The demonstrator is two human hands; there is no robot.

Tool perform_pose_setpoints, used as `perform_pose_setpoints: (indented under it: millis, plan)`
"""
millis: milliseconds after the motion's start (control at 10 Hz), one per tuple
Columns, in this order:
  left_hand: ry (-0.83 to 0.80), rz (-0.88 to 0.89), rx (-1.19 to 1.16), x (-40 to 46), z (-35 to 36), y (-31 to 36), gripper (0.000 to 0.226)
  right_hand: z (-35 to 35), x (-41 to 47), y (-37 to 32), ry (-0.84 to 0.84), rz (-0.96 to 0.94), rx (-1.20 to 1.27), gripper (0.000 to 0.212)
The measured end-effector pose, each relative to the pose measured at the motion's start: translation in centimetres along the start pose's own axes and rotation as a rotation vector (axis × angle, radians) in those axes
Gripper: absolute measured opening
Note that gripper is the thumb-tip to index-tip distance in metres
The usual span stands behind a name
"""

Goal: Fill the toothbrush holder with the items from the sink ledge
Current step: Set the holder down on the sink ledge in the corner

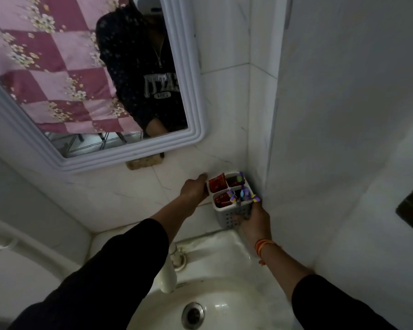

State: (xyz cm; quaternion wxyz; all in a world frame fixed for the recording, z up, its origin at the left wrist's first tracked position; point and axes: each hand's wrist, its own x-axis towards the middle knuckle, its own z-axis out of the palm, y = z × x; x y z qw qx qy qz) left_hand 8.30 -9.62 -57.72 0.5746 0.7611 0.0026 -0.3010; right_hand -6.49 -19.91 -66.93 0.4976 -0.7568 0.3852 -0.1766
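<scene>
While both hands grip: toothbrush holder (231, 210) sits on sink ledge (200, 215), in the tiled corner
Left hand (194, 190): fingers curled around holder's left rim
Right hand (254, 219): wrapped on perforated front wall
Compartments: red packets (217, 183), purple-wrapped items (242, 195)

I count one toothbrush holder (231, 210) with three compartments, two red packets (217, 183) inside, and purple-tipped items (244, 195), number unclear. I see two hands (194, 190), one sink (227, 303), one drain (193, 315), one mirror (196, 129).
</scene>
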Motion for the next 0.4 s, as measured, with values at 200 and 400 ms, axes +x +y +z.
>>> perform_pose_setpoints:
  millis: [200,400]
  plan:
    - [0.063,0.140,0.396,-4.9,-1.7,0.5,0.041,-0.3,-4.0,-1.1,-0.092,0.216,0.068,0.051]
    - [0.084,0.489,0.749,-12.7,-6.9,2.0,0.025,-0.7,-9.0,-8.2,-0.233,0.011,0.052,0.025]
